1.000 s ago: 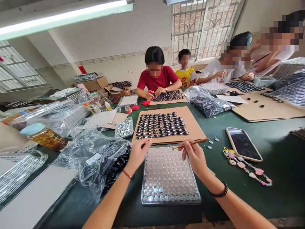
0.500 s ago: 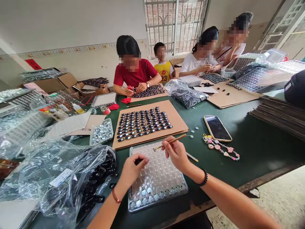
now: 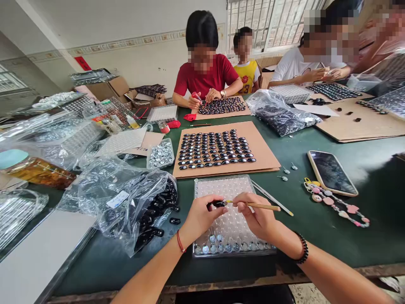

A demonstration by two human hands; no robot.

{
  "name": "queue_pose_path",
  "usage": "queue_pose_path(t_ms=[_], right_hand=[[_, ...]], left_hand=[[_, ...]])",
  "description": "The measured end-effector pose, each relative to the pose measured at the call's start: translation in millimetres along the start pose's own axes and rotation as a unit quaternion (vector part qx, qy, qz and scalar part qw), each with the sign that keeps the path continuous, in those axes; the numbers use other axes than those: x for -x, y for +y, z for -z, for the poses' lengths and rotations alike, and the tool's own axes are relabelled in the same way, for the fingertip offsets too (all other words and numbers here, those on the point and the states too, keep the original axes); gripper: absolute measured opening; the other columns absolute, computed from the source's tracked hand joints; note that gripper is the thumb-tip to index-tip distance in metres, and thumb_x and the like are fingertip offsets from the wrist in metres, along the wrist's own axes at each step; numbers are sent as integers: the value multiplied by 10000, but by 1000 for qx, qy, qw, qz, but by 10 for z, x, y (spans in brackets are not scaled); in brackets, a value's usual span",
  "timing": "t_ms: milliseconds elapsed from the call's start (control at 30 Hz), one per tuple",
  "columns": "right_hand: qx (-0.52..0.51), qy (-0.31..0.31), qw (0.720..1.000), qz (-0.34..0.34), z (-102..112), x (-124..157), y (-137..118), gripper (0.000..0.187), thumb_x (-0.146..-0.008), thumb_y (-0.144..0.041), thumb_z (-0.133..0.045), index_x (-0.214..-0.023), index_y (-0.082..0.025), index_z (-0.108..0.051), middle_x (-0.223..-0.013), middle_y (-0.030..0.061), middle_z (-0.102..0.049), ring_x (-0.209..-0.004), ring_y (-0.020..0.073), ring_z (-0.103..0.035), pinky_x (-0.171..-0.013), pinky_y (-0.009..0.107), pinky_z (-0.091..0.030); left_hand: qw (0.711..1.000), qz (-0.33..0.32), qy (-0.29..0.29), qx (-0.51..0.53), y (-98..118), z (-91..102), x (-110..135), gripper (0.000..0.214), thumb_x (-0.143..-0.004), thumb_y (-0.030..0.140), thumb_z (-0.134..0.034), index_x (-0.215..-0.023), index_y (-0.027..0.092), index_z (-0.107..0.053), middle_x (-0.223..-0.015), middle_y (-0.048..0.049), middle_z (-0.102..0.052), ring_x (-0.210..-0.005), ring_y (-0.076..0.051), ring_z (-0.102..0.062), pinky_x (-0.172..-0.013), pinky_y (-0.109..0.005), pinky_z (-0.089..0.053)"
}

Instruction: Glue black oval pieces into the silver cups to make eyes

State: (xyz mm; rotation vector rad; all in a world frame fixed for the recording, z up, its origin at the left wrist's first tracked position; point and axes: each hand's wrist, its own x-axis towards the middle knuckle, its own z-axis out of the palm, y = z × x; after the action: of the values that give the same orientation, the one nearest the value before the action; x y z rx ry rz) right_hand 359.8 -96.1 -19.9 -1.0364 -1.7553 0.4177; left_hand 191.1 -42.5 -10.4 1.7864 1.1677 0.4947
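My left hand [image 3: 200, 219] pinches a small glossy black oval piece [image 3: 218, 203] between thumb and fingertips. My right hand [image 3: 257, 217] grips a thin wooden stick [image 3: 264, 206] with a yellow tip. That tip meets the black piece, or lies right beside it; a tiny shiny bit shows there. Below both hands lies a clear plastic tray [image 3: 236, 183] of round pockets, with silvery round discs [image 3: 221, 248] along its near rows. Left of my left wrist, loose black pieces [image 3: 160, 200] spill from a clear plastic bag [image 3: 104, 198].
Beyond the tray, cardboard [image 3: 265, 162] bears rows of black pieces. A box of silvery bits [image 3: 161, 154] stands left of it. On the right lie a phone [image 3: 332, 173] with a beaded strap [image 3: 338, 207] and a pale stick [image 3: 275, 198]. Several people sit across the table.
The stick in my right hand has gone from above the tray's pockets to the black piece in my left hand. My hands have come together. The camera view has shifted.
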Motion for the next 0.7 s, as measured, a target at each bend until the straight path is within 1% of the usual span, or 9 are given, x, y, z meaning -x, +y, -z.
queue_pose_path(t_ms=[100,200,400,567,700], right_hand=[[38,-30,999,9,-17,4,2,212,-947,-245,-314,-857,-171,-490,-700,21,-541,-597,146,-494,-562,256,-352],[63,-50,996,30,-35,4,2,208,-947,-220,-304,-853,-169,-482,-700,25,-545,-590,151,-488,-558,263,-348],[83,-60,993,55,-51,9,10,194,-938,-185,-303,-848,-174,-475,-721,44,-559,-592,156,-485,-560,270,-354],[96,-61,991,67,-64,18,21,191,-937,-189,-318,-827,-171,-473,-686,40,-550,-568,156,-472,-546,272,-346],[91,-66,991,73,-53,27,15,165,-934,-177,-329,-858,-172,-475,-724,44,-563,-599,160,-482,-564,279,-354]], left_hand=[[1000,5,-6,8,18,7,9,316,-665,347,-628,-942,198,-663,-672,11,-611,-501,-86,-392,-499,-199,-329],[1000,9,-8,7,41,10,16,305,-674,337,-619,-939,193,-669,-673,7,-613,-508,-88,-394,-505,-199,-332],[1000,12,-18,19,50,-10,17,321,-676,338,-618,-954,185,-667,-695,-5,-624,-502,-89,-399,-501,-197,-347],[1000,1,-19,17,12,-14,8,331,-667,381,-628,-935,192,-674,-635,3,-597,-500,-92,-392,-493,-198,-335],[999,-3,-26,35,8,-4,14,348,-687,423,-600,-941,195,-669,-699,-10,-616,-534,-99,-416,-510,-202,-344]])
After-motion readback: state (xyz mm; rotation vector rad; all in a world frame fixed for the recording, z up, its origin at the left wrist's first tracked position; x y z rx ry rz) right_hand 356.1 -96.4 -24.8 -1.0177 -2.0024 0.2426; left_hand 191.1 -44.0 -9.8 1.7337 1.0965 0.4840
